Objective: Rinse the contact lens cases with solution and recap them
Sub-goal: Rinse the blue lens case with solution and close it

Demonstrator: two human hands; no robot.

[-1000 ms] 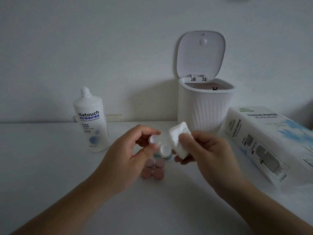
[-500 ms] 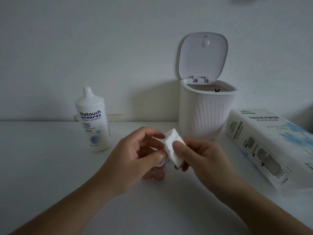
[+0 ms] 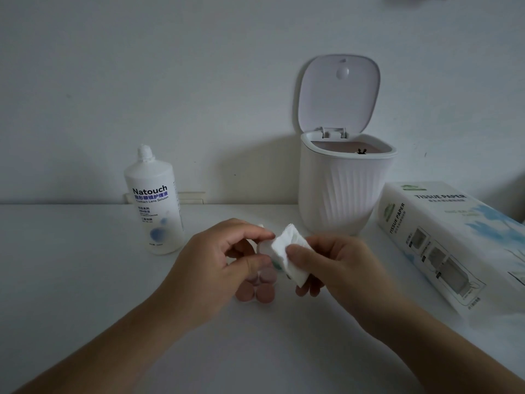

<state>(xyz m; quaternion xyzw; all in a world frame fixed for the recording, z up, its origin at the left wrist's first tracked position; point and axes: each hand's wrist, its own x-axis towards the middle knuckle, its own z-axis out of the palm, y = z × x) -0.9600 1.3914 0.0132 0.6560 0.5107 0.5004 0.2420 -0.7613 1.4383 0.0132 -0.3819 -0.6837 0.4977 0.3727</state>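
My left hand (image 3: 224,260) pinches a small white lens case part (image 3: 264,246) between thumb and fingers, just above the table. My right hand (image 3: 338,268) holds a folded white tissue (image 3: 289,255) and presses it against that white part, covering most of it. A little teal shows under the tissue's lower edge. Below my hands, pink lens cases (image 3: 260,290) lie on the white table, partly hidden by my left fingers. The white Natouch solution bottle (image 3: 154,203) stands upright to the left, its cap on.
A small white ribbed bin (image 3: 341,191) stands at the back with its lid flipped up. A tissue paper box (image 3: 460,240) lies along the right side. The wall runs directly behind the table (image 3: 71,265).
My right hand brought the tissue left onto the white case part in my left hand, covering it. Both hands sank slightly toward the table.
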